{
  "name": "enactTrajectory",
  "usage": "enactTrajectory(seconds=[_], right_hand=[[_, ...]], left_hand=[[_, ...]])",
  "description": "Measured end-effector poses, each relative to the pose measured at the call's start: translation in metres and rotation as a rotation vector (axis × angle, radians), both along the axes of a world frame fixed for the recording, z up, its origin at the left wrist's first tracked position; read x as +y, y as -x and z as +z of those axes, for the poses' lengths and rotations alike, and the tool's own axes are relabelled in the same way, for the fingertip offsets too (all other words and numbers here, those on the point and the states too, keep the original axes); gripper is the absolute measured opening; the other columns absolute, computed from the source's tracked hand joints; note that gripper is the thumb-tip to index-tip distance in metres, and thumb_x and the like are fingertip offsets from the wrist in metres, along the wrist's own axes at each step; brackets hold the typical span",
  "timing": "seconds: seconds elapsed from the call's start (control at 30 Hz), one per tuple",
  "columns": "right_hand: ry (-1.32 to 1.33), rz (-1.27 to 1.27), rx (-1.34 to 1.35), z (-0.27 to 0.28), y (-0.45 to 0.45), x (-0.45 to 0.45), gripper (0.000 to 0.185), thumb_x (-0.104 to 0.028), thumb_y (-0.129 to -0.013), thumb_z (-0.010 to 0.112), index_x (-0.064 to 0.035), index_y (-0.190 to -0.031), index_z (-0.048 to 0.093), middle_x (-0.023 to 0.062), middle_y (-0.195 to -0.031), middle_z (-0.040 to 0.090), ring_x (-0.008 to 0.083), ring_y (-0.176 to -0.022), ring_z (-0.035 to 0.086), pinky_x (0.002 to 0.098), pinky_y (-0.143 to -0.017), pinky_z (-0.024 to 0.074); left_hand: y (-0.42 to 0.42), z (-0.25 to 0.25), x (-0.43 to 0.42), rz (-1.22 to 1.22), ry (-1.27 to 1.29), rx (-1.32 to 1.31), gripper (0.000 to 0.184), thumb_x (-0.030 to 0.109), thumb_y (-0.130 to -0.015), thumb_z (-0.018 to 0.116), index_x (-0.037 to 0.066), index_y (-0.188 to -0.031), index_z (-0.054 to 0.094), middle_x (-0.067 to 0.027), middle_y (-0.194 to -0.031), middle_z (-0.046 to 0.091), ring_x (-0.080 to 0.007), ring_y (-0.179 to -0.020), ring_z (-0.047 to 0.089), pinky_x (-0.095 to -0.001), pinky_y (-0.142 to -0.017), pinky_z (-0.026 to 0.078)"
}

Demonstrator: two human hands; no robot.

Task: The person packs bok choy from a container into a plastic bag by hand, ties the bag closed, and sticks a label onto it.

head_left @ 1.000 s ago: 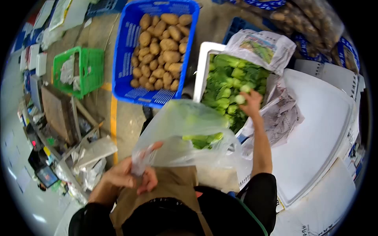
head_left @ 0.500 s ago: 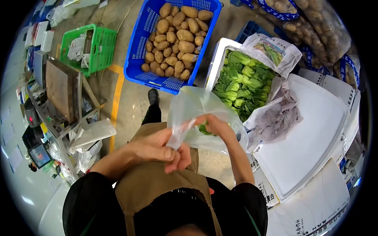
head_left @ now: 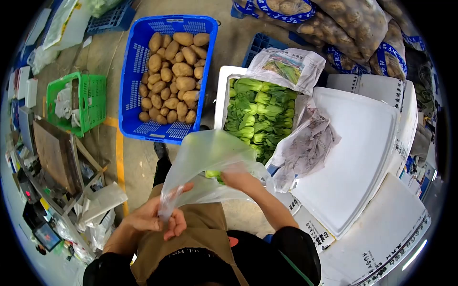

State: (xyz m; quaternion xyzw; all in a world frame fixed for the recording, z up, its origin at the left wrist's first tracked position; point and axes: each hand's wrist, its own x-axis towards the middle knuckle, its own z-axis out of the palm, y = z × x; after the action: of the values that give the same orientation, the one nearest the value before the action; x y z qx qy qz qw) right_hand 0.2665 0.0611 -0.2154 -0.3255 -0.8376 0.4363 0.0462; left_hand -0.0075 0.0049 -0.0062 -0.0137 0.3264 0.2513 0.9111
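Concrete floor is underlying a slotted blue crate; nearer the person than that, the left grip is clasping a filmy bag around greens; the right grip is reaching inside, its hold unclear.

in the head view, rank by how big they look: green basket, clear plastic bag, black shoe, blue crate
1. blue crate
2. clear plastic bag
3. green basket
4. black shoe

The bag is nearer the camera, so real sizes may rank differently.
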Motion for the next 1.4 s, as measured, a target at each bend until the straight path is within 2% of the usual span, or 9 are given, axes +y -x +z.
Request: enactTrajectory(seconds=[0.1, 0.17, 0.23, 0.27, 0.47, 0.77, 0.87, 0.97, 1.4], right_hand=[[0.637, -0.286, 0.173, 0.066, -0.019, 0.062, 0.024, -0.010, -0.076, 0.066, -0.0038, -0.099, 0.063, 0.0169, -0.084, 0.063, 0.0306, -0.080, 0.061, 0.0409, -0.078, 0.0482], [0.154, -0.491, -0.141, 0.002, -0.046, 0.097, 0.038, -0.004, -0.076, 0.064, -0.0100, -0.113, 0.059, 0.0202, -0.116, 0.056, 0.0337, -0.109, 0.053, 0.0447, -0.092, 0.0412], [-0.380, -0.224, -0.410, -0.078, -0.060, 0.120, 0.043, -0.010, -0.072, 0.073, -0.0124, -0.113, 0.058, 0.0233, -0.133, 0.042, 0.0365, -0.123, 0.042, 0.0520, -0.098, 0.0348], [-0.399, -0.103, -0.430, -0.112, -0.060, 0.126, 0.054, -0.017, -0.070, 0.076, -0.0144, -0.119, 0.054, 0.0237, -0.137, 0.037, 0.0378, -0.126, 0.036, 0.0554, -0.099, 0.0316], [-0.261, 0.267, -0.578, -0.205, -0.034, 0.124, 0.124, -0.054, -0.053, 0.084, -0.0279, -0.149, 0.010, 0.0230, -0.147, 0.020, 0.0411, -0.136, 0.019, 0.0682, -0.100, 0.0203], [-0.332, 0.496, -0.592, -0.194, -0.039, 0.128, 0.087, -0.053, -0.057, 0.080, -0.0240, -0.131, 0.044, 0.0306, -0.142, 0.023, 0.0473, -0.133, 0.018, 0.0691, -0.100, 0.0164], [-0.299, 0.455, -0.537, -0.196, -0.040, 0.128, 0.070, -0.045, -0.060, 0.080, -0.0196, -0.119, 0.054, 0.0313, -0.142, 0.022, 0.0480, -0.134, 0.018, 0.0700, -0.100, 0.0145], [-0.233, 0.325, -0.425, -0.213, -0.045, 0.129, 0.059, -0.035, -0.059, 0.080, -0.0133, -0.110, 0.058, 0.0319, -0.144, 0.020, 0.0482, -0.135, 0.015, 0.0712, -0.100, 0.0123], [-0.297, 0.161, -0.448, -0.221, -0.025, 0.105, 0.038, -0.019, -0.056, 0.078, -0.0079, -0.085, 0.057, 0.0349, -0.140, 0.026, 0.0499, -0.133, 0.019, 0.0711, -0.100, 0.0138]], left_hand=[[-0.002, -0.007, -0.005, -0.001, 0.013, 0.005, 0.083, 0.045, -0.087, 0.052, 0.012, -0.147, 0.005, -0.0257, -0.077, 0.060, -0.0238, -0.052, 0.058, -0.0286, -0.048, 0.048], [-0.002, -0.007, -0.003, 0.014, 0.023, 0.005, 0.086, 0.049, -0.086, 0.055, 0.011, -0.147, 0.007, -0.0271, -0.075, 0.060, -0.0241, -0.050, 0.059, -0.0281, -0.047, 0.048], [-0.004, -0.001, 0.005, -0.003, -0.083, 0.043, 0.105, 0.053, -0.075, 0.068, 0.008, -0.146, 0.006, -0.0254, -0.076, 0.062, -0.0222, -0.051, 0.058, -0.0262, -0.047, 0.047], [-0.007, 0.006, 0.011, 0.051, 0.036, 0.087, 0.120, 0.050, -0.061, 0.081, 0.004, -0.145, 0.009, -0.0230, -0.077, 0.063, -0.0196, -0.051, 0.058, -0.0244, -0.047, 0.045], [-0.011, 0.003, 0.007, 0.139, 0.148, 0.111, 0.119, 0.037, -0.057, 0.086, 0.003, -0.145, 0.013, -0.0225, -0.076, 0.063, -0.0190, -0.051, 0.057, -0.0253, -0.047, 0.045], [-0.008, 0.002, 0.012, 0.109, 0.133, 0.072, 0.123, 0.042, -0.065, 0.082, 0.002, -0.146, 0.000, -0.0185, -0.085, 0.061, -0.0169, -0.060, 0.057, -0.0243, -0.057, 0.045], [-0.015, 0.008, 0.021, 0.037, 0.027, 0.270, 0.120, 0.066, -0.060, 0.073, -0.002, -0.143, 0.018, -0.0214, -0.073, 0.061, -0.0188, -0.051, 0.056, -0.0247, -0.046, 0.042], [-0.007, 0.000, 0.012, 0.140, 0.132, 0.059, 0.121, 0.041, -0.067, 0.082, 0.002, -0.146, 0.000, -0.0184, -0.088, 0.061, -0.0164, -0.061, 0.057, -0.0243, -0.058, 0.045], [-0.008, -0.007, 0.010, 0.148, 0.103, 0.004, 0.119, 0.034, -0.069, 0.082, 0.003, -0.146, -0.002, -0.0195, -0.093, 0.061, -0.0165, -0.065, 0.059, -0.0234, -0.061, 0.047]])
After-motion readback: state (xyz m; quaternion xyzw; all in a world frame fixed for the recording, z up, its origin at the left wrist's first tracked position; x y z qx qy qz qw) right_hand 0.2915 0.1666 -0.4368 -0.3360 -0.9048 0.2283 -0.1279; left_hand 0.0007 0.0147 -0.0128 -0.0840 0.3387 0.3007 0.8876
